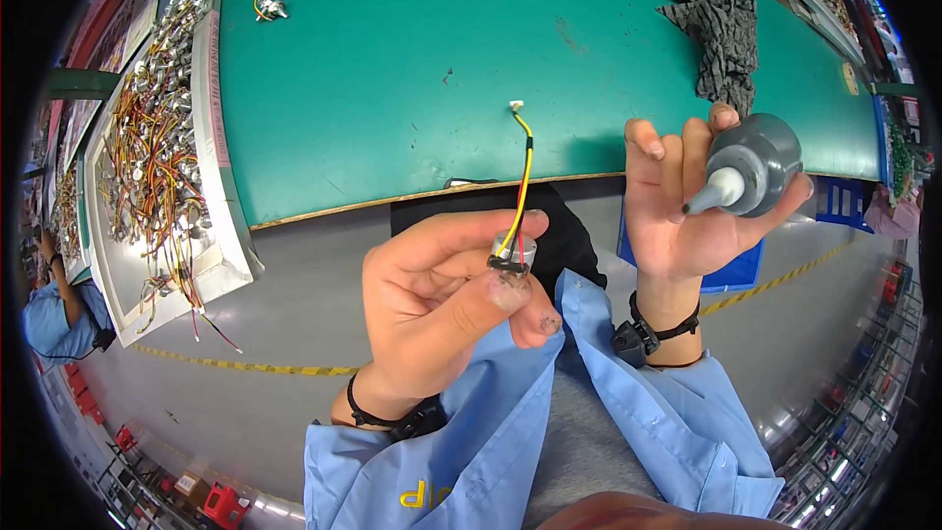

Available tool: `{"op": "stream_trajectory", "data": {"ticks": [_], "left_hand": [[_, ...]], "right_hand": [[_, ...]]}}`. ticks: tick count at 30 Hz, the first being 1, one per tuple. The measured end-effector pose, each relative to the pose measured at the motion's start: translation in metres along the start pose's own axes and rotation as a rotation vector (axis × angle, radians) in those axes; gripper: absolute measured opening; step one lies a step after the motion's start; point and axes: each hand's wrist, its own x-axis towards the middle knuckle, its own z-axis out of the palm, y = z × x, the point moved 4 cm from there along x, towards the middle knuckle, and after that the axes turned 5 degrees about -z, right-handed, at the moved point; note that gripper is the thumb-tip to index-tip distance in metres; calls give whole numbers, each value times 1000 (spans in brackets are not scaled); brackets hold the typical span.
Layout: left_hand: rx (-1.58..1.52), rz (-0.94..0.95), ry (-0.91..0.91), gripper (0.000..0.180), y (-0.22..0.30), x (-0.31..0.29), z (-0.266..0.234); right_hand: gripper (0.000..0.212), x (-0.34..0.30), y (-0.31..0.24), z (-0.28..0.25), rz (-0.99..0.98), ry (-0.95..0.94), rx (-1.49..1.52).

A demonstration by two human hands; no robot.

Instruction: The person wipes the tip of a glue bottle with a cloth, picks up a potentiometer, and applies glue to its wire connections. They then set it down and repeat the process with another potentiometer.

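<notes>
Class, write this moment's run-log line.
left hand: wired metal part held | right hand: dark bottle held | green table: striped cloth

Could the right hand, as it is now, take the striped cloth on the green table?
Probably not straight away: the right hand holds a dark bottle, which likely must be put down first. Otherwise the way looks free; the striped cloth lies ahead, nothing else visibly between.
</notes>
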Motion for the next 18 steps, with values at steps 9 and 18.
{"op": "stream_trajectory", "data": {"ticks": [9, 18], "left_hand": [[-6, -30, -7, 37, -6, 5, 10], [-128, -80, -62, 39, -15, 11, 15]], "right_hand": [[73, -14, 5, -2, -161, -80, -61], [73, -19, -2, -19, -218, -274, -186]]}}
